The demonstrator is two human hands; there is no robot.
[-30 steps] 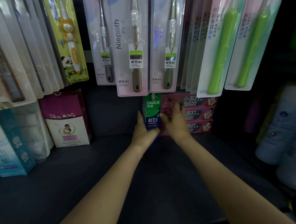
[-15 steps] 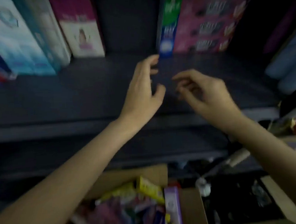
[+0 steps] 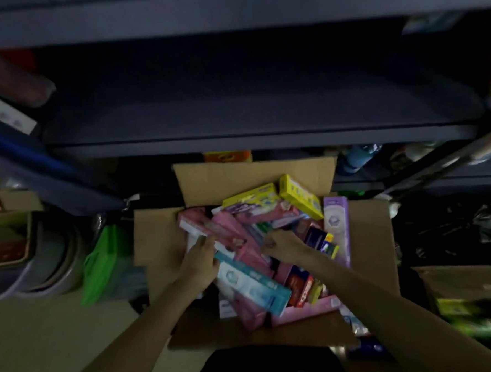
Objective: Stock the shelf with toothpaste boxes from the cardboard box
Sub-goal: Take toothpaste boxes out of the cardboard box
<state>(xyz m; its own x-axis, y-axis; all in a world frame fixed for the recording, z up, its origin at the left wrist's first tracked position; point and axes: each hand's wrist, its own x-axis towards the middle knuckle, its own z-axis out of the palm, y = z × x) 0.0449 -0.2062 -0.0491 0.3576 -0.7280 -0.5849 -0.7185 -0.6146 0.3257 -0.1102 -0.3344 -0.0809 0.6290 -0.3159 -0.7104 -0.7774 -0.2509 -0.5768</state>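
Hands down in the cardboard box (image 3: 161,242) — left hand (image 3: 198,263) and right hand (image 3: 285,245) both among the toothpaste boxes (image 3: 241,237), though whether either actually grips one I cannot tell. Plenty still heaped there — dark shelf (image 3: 257,110) above looks bare.

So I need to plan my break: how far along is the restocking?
Far from done. The cardboard box is full of toothpaste boxes. Both the left hand and right hand are reaching among them; grip unclear. The shelf in view looks bare.
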